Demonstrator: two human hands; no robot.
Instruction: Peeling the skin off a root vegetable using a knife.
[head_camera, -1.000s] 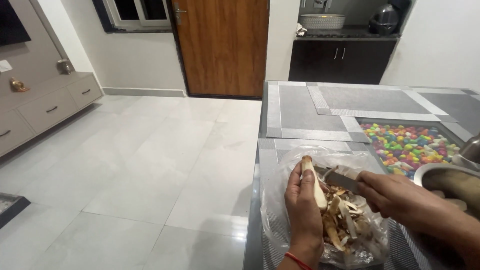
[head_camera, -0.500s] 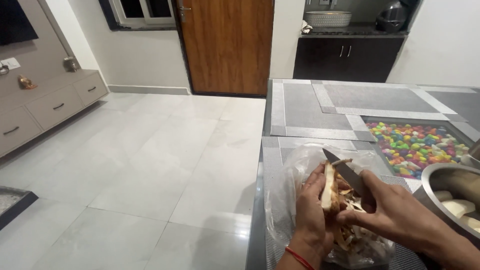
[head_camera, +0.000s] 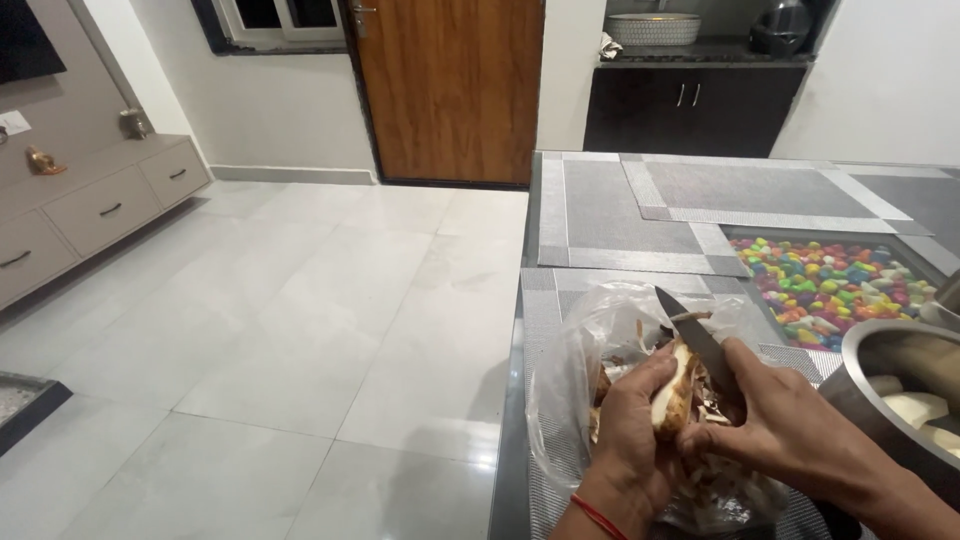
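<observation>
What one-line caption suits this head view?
Left hand grips a half-peeled vegetable while right hand works a knife over a peel-filled plastic bag.

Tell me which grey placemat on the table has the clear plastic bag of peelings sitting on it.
The nearest placemat, at the table edge under both hands. The plastic bag rests on it; the farther mats carry no bag.

Root piece is showing pale cream flesh with brown skin edges. Knife blade is reading dark grey steel. Peels are looking tan and brown inside the clear plastic bag. Thread on the left wrist is showing red. Bowl is shining silver, with white chunks inside. Pebbles are showing mixed pink, green, yellow, blue and white. Table mats are running grey with lighter grey borders. Door is showing brown wood grain; floor tiles are looking off-white.
</observation>
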